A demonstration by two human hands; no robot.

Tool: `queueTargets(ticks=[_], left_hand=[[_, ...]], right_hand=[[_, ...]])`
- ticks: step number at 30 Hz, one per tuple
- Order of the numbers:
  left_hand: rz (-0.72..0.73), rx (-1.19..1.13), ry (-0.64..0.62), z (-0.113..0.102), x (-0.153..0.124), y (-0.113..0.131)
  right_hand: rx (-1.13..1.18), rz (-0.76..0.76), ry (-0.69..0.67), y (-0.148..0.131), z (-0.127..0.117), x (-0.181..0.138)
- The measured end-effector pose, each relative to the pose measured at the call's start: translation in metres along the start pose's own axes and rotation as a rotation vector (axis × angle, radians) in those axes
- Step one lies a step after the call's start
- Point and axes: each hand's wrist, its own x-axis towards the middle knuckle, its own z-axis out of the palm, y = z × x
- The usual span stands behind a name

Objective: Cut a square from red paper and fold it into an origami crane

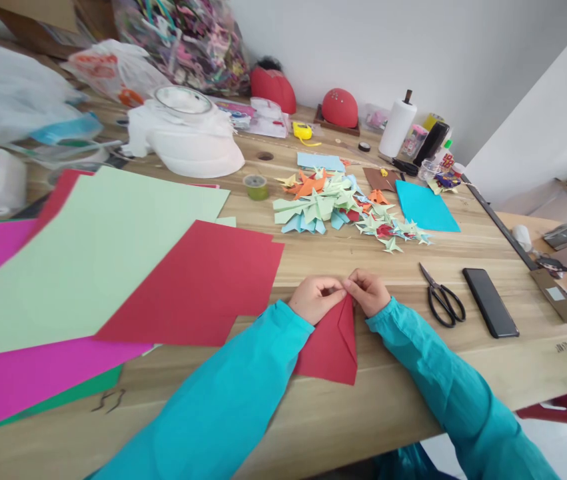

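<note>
A folded piece of red paper (pixel 330 343) lies on the wooden table in front of me, its narrow end pointing away. My left hand (pixel 317 297) pinches that far tip from the left. From the right, my right hand (pixel 367 291) closes thumb and fingers on the same tip, so the two hands meet there. A crease runs down the right side of the paper, and a flap is folded over. Larger red sheets (pixel 203 287) lie just left of my hands. Black-handled scissors (pixel 443 297) rest to the right.
Light green sheets (pixel 88 247) and magenta paper (pixel 58 380) spread across the left. Behind my hands lies a pile of folded paper stars (pixel 323 203), with a blue sheet (pixel 428 205) beside it. A phone (pixel 490 303) is at right, a tape roll (pixel 256 187) farther back.
</note>
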Motion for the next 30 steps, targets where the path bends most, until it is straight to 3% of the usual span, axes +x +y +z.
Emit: queueTargets(ticks=[6, 13, 21, 26, 30], left_hand=[[-0.07, -0.037, -0.016, -0.003, 0.001, 0.005], [-0.107, -0.061, -0.051, -0.005, 0.0, 0.006], [-0.096, -0.294, -0.086, -0.017, 0.001, 0.002], [-0.06, -0.542, -0.037, -0.023, 0.005, -0.007], [-0.169, -0.405, -0.045, -0.015, 0.004, 0.002]], right_hand=[[0.026, 0.01, 0.038, 0.001, -0.001, 0.0], [0.139, -0.003, 0.322, 0.008, -0.015, 0.01], [0.354, -0.001, 0.52, 0.016, -0.042, 0.023], [0.376, 0.028, 0.429, 0.011, -0.045, 0.022], [0.2, 0.012, 0.257, 0.004, -0.031, 0.014]])
